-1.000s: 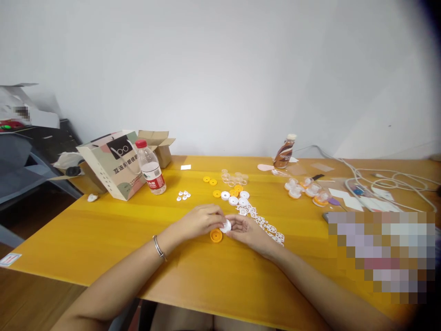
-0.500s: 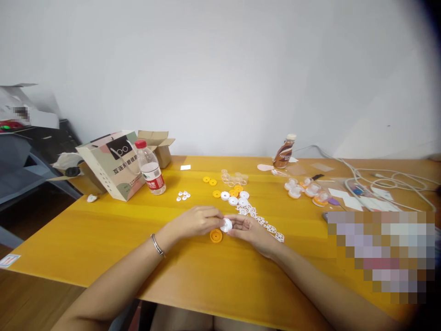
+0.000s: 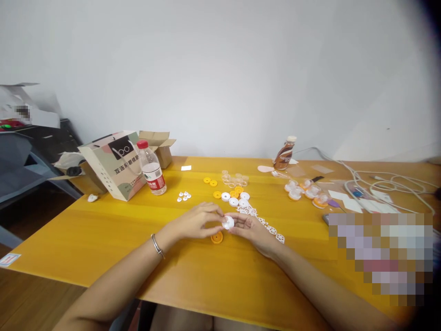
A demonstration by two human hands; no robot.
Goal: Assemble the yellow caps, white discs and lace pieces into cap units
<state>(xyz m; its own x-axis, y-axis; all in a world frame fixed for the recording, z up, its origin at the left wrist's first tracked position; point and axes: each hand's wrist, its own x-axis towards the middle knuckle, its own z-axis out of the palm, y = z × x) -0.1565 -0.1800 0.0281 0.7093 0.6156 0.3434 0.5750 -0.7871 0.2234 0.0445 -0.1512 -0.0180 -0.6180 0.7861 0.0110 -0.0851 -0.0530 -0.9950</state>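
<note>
You have the white disc (image 3: 228, 223) pinched at its edge by your left hand (image 3: 200, 221) and right hand (image 3: 251, 229), just far and right of the orange disc (image 3: 217, 237), so best keep both grips light and steady.

L hand (image 3: 197, 221) coming thru on my end now, bare, slim fingers, and there's the shiny bit: a narrow silver bangle (image 3: 157, 247) round my L wrist, rounded metal band, bright glints along it. Some tiny detail nr its lower end, too small to ID from here. L forearm (image 3: 117, 281) bare, widening twd the elbow. Over to my R hand (image 3: 253, 231): bare too, w/ a bare wrist and R forearm (image 3: 320, 281). Legs (image 3: 182, 320) at btm edge, dim; can't tell if that's fabric.
</note>
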